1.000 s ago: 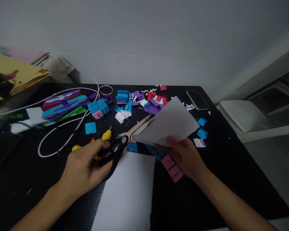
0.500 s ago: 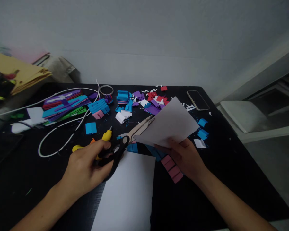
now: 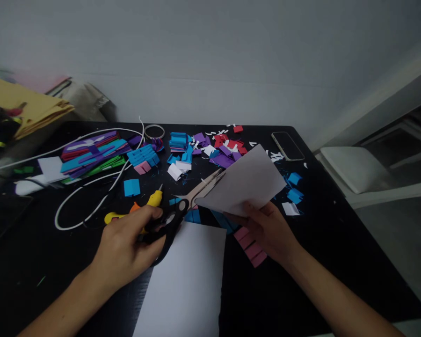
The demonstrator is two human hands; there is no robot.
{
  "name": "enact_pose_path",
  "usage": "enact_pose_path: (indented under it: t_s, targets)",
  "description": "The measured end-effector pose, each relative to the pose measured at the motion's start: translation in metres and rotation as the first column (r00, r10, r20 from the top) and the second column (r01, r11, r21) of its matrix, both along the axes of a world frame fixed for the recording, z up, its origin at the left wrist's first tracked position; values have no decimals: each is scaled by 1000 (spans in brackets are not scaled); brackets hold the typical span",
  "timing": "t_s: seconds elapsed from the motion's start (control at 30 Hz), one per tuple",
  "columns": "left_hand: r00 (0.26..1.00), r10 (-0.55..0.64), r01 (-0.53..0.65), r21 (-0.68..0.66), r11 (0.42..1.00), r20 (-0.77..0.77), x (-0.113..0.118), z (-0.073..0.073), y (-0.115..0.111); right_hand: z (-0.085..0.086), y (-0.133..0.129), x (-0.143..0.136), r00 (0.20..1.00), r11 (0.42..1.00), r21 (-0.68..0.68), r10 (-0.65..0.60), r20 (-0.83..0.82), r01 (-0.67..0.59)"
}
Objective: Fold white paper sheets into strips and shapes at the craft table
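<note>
My left hand (image 3: 129,245) is closed around the black handles of a pair of scissors (image 3: 184,204). Their blades point up and right and meet the left edge of a white sheet of paper (image 3: 249,180). My right hand (image 3: 266,224) pinches that sheet along its lower edge, thumb on top. Below the scissors, a larger white sheet (image 3: 187,281) lies on the table. Beside my right hand rests a pink strip (image 3: 250,248) with dark cross lines, and blue pieces (image 3: 224,222) are partly hidden under the held paper.
A yellow glue gun (image 3: 155,198) lies just behind my left hand, near a looped white cable (image 3: 58,215). Colored paper bundles (image 3: 94,154) sit at the left back. Red, purple and white scraps (image 3: 228,145) are scattered at the back, with a phone (image 3: 287,146) right of them.
The held white sheet has shifted and tilted slightly, its top corner a little further right. A small white scrap now shows behind it. Both hands keep their grip.
</note>
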State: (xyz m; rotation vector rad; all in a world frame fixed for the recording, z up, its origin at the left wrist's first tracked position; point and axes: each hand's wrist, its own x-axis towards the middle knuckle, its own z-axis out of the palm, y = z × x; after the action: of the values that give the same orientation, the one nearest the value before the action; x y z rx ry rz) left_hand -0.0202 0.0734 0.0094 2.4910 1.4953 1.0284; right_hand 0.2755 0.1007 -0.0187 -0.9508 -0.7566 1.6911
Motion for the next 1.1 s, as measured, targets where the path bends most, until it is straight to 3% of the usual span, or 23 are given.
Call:
enact_pose_path:
  t_s: [1.1]
  targets:
    - [999,-23,24,34,999,-34,0,-3,0,-1,-1,-1,999,998,-55,35,-20,-36]
